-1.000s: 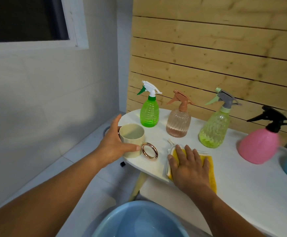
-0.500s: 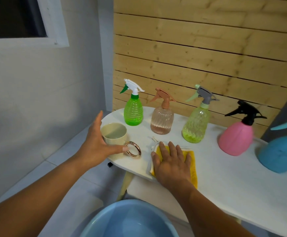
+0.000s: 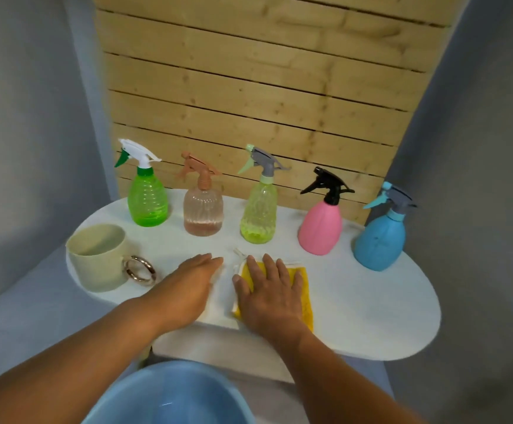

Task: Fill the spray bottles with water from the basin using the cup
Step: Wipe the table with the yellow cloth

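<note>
The cup (image 3: 99, 257) stands free at the table's (image 3: 371, 304) near left; five spray bottles (image 3: 261, 209) line the far edge. The basin (image 3: 169, 396) sits nearest. Left hand (image 3: 188, 286) lies flat, fingers straight, holding nothing; right hand (image 3: 269, 293) presses flat on a yellow cloth (image 3: 305, 298).

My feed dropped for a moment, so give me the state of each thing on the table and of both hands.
cup: upright, free, looks empty
green bottle: upright, capped
peach bottle: upright, capped, some water at the bottom
yellow-green bottle: upright, capped
pink bottle: upright, capped, opaque
blue bottle: upright, capped, opaque
yellow cloth: flat under the right hand
basin: below the table edge
left hand: flat, holding nothing
right hand: flat on the cloth
</note>
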{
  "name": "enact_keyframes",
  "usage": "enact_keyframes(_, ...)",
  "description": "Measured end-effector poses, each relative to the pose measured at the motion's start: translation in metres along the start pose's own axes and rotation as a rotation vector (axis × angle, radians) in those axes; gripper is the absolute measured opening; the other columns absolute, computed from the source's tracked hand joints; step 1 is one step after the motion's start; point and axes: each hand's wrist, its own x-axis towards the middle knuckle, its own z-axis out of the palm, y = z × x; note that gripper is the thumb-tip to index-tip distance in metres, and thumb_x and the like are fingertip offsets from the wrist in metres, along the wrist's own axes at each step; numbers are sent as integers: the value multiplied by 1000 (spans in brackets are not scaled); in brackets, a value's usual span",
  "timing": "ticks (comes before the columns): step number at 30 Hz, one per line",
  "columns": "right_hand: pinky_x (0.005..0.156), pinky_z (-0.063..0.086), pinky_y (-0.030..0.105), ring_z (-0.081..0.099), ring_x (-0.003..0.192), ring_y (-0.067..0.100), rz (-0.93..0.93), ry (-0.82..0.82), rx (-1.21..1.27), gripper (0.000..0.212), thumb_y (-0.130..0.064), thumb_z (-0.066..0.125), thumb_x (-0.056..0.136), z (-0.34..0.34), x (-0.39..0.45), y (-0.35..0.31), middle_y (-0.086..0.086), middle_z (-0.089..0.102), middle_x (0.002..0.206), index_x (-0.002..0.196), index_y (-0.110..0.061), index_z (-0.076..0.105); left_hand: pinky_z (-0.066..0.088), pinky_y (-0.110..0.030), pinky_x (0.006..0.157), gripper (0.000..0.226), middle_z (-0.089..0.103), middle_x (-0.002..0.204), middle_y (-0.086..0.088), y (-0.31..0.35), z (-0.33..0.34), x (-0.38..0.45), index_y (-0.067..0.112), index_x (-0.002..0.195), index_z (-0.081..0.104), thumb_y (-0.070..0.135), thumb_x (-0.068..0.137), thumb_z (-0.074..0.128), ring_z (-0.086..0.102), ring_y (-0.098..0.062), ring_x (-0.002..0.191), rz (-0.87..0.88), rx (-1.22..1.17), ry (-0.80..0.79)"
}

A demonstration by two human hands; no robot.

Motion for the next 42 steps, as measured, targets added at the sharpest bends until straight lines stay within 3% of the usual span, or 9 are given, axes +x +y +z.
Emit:
enact_keyframes(3,123,-7,58,-1,157,23,38,37,-32,66,-65,17,100,-11,-4,47,-7,4,171,161,-41,7,17,-38,128,57,27,166,-12,4,13,11,13,161,27,34,110,43,16,-30,158,-78,113,-169)
enact_keyframes(6,122,-3,59,3,157,24,83,41,-72,68,-66,9,96,-21,-3,92,-6,5,170,160,-42,9,24,-39,124,54,34,158,-13,12,11,14,12,153,36,43,109,41,25,-32,153,-101,162,-247)
enact_keyframes(10,121,1,62,1,157,26,159,27,-127,76,-68,0,88,-33,-5,153,-5,3,171,159,-44,8,28,-34,120,45,38,156,-12,14,2,18,14,144,43,43,110,38,33,-29,150,-94,223,-278)
enact_keyframes(14,123,3,60,4,157,25,257,61,-101,64,-64,15,100,-46,-15,183,-4,5,170,160,-42,7,25,-32,121,48,34,160,-11,12,1,15,14,156,31,33,113,32,32,-27,151,-89,288,-266)
enact_keyframes(21,122,-1,60,3,157,25,271,51,-84,63,-63,14,102,-48,-20,182,-6,2,171,160,-42,5,29,-40,121,50,31,161,-12,8,2,12,15,159,26,30,112,31,32,-29,151,-72,336,-262)
enact_keyframes(31,122,-6,61,-6,157,26,305,5,-55,63,-61,13,102,-43,-27,164,-5,-5,171,161,-41,1,31,-41,119,43,35,157,-13,13,5,11,14,152,35,31,113,31,35,-33,147,-79,325,-252)
enact_keyframes(36,121,-8,62,-10,157,28,254,10,-53,66,-61,11,101,-33,-33,133,-2,-6,171,161,-37,0,34,-42,117,41,41,149,-11,6,5,14,15,150,39,29,112,30,41,-32,143,-71,306,-246)
enact_keyframes(42,119,-14,62,-12,156,29,127,-16,-25,66,-59,13,102,-12,-28,62,1,-8,171,162,-34,0,30,-36,119,47,33,161,-12,17,3,10,17,159,29,28,114,30,33,-30,149,-100,286,-223)
